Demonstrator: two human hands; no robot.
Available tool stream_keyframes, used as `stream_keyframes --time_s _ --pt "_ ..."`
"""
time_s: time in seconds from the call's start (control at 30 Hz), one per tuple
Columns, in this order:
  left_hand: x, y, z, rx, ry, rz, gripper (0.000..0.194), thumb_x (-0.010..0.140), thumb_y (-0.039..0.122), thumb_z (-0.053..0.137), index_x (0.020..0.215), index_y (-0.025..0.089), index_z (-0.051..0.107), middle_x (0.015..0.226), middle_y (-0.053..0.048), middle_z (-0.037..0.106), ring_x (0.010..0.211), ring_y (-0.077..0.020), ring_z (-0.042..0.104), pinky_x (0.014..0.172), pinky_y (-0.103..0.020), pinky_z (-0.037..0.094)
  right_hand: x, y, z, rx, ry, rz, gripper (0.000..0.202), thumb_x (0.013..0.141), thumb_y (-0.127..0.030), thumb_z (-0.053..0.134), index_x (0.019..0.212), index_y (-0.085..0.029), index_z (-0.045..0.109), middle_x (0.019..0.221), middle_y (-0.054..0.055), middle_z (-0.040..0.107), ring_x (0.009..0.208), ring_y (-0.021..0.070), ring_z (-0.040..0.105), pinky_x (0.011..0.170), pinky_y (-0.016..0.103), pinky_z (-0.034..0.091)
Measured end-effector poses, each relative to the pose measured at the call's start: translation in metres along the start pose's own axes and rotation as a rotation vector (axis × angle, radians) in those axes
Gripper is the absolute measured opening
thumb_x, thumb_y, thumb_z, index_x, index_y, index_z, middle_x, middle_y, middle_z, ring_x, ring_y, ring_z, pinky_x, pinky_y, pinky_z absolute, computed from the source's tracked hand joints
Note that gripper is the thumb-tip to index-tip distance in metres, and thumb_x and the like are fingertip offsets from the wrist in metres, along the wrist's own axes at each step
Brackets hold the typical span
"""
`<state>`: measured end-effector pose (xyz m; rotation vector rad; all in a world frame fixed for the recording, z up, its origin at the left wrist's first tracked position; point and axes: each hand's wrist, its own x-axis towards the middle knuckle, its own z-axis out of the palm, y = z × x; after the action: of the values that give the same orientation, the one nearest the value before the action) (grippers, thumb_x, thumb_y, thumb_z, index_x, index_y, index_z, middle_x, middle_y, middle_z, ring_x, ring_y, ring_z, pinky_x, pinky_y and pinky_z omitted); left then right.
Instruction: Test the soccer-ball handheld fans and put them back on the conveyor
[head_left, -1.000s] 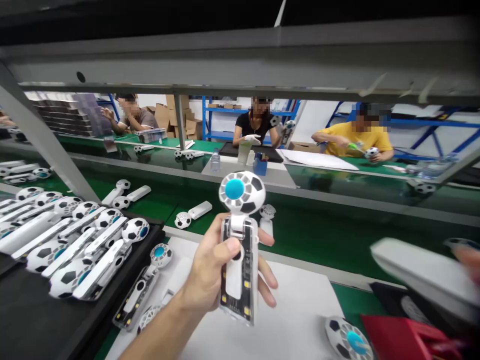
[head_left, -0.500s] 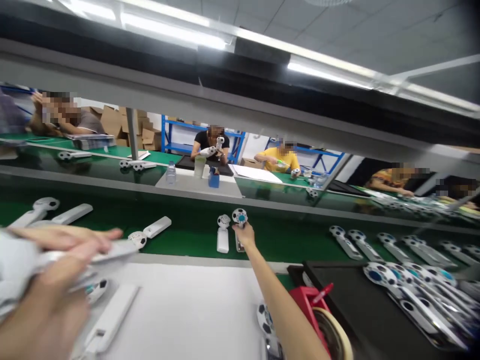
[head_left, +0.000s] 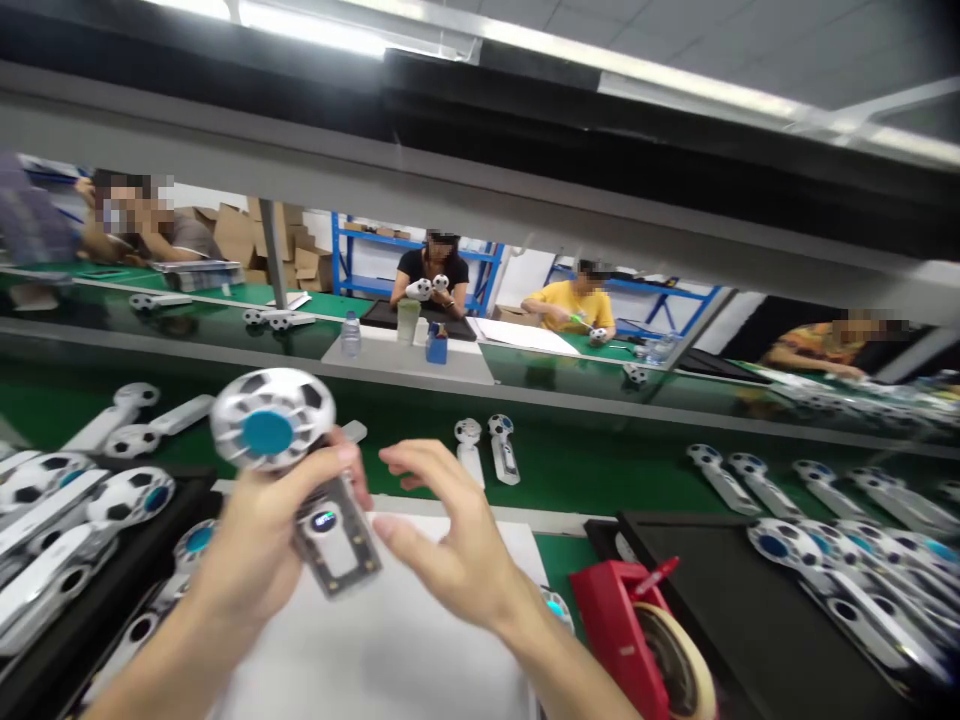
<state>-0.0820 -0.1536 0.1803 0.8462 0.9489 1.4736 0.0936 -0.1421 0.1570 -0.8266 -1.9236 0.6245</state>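
My left hand [head_left: 259,540] is wrapped round a handheld fan [head_left: 341,545] with a football-patterned head, a teal centre and a lit display on its handle. The fan is tilted above a white sheet [head_left: 390,650]. Just right of it, my right hand [head_left: 457,545] has its fingers apart and holds nothing. Beyond the hands, a fan with a teal centre [head_left: 504,450] and another white fan [head_left: 469,455] lie on the green belt [head_left: 600,490].
Fans fill a black tray at the left [head_left: 202,480]. On the right stand a red tape dispenser [head_left: 611,630] and a black tray [head_left: 697,570] bearing several fans. More fans lie along the belt. People sit across the line, behind a grey beam [head_left: 480,215].
My right hand has let go of the fan on the belt and come back towards my left hand. My left hand has moved right and now holds a fan upright, its display lit.
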Motion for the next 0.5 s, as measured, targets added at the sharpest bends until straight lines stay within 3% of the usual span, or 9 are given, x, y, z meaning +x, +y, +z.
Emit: stream_keyframes --time_s 0.07,0.13,0.3,0.4,0.5 --pt "0.005 -0.006 0.014 -0.011 -0.007 -0.049 0.029 0.064 0.030 0.084 0.079 0.016 0.064 0.065 0.001 0.063 0.060 -0.0147 0.061 0.055 -0.024 0.052 -0.012 -0.013 0.011 0.003 -0.008 -0.012 0.060 0.082 -0.032 0.077 0.136 -0.023 0.051 0.125 0.006 0.058 0.112 0.0220 0.058 0.096 0.033 0.051" --pt "0.006 -0.013 0.021 -0.014 -0.019 -0.053 0.027 0.067 0.030 0.083 0.082 0.016 0.065 0.070 0.001 0.064 0.065 -0.0137 0.062 0.060 -0.022 0.052 -0.019 -0.013 0.019 -0.066 0.066 -0.019 0.067 0.082 -0.026 0.077 0.141 -0.022 0.045 0.127 0.009 0.058 0.112 0.0235 0.058 0.093 0.036 0.053" --pt "0.004 -0.024 0.028 0.056 -0.107 -0.037 0.025 0.074 0.035 0.079 0.081 0.016 0.063 0.074 -0.001 0.062 0.069 -0.0137 0.060 0.060 -0.022 0.049 -0.021 -0.005 0.028 -0.228 0.290 -0.213 0.038 0.086 -0.009 0.067 0.123 -0.018 0.060 0.119 0.013 0.059 0.108 0.0257 0.060 0.088 0.040 0.055" --pt "0.006 -0.026 0.033 0.058 -0.142 -0.060 0.026 0.076 0.037 0.076 0.080 0.016 0.060 0.074 -0.002 0.062 0.070 -0.0150 0.059 0.061 -0.024 0.050 -0.020 -0.004 0.027 -0.266 0.331 -0.255 0.026 0.088 -0.003 0.063 0.109 -0.017 0.068 0.114 0.014 0.061 0.098 0.0242 0.063 0.080 0.039 0.057" --pt "0.008 -0.028 0.038 0.075 -0.146 -0.096 0.028 0.075 0.037 0.076 0.075 0.016 0.057 0.068 0.000 0.058 0.066 -0.0132 0.057 0.056 -0.021 0.046 -0.020 0.000 0.024 -0.256 0.349 -0.298 0.026 0.087 0.001 0.062 0.103 -0.017 0.071 0.111 0.013 0.064 0.092 0.0219 0.064 0.074 0.036 0.058"
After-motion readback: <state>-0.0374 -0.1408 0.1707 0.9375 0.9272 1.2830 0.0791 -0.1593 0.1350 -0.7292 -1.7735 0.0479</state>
